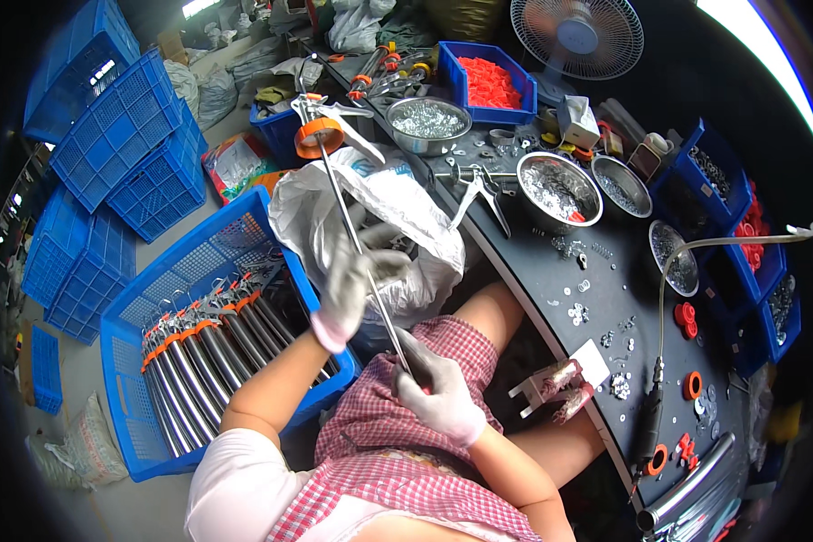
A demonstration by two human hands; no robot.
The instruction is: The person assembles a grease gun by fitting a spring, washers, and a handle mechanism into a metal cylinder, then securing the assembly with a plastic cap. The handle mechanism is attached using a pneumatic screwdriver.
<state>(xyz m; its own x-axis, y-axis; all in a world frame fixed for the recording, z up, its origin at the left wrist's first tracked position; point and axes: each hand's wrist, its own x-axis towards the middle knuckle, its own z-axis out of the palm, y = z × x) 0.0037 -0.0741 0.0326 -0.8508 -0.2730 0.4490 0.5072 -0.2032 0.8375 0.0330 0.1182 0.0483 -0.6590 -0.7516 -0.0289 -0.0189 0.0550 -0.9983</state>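
Observation:
A long thin metal rod slants up from my lap to a caulking gun's metal trigger handle and orange ring cap. My left hand, in a whitish glove, is closed around the rod midway, its fingers slightly blurred. My right hand, gloved too, grips the rod's lower end, which the fingers partly hide. Behind the rod stands an open white sack, its contents hard to make out. Left of my left arm, a blue crate holds several silvery gun barrels with orange caps and hooks.
On the dark workbench lie another trigger handle, metal bowls of small parts, and a clamp-like fixture at the edge. A cable-hung tool hangs at the right. Blue crates stack far left; a fan stands behind.

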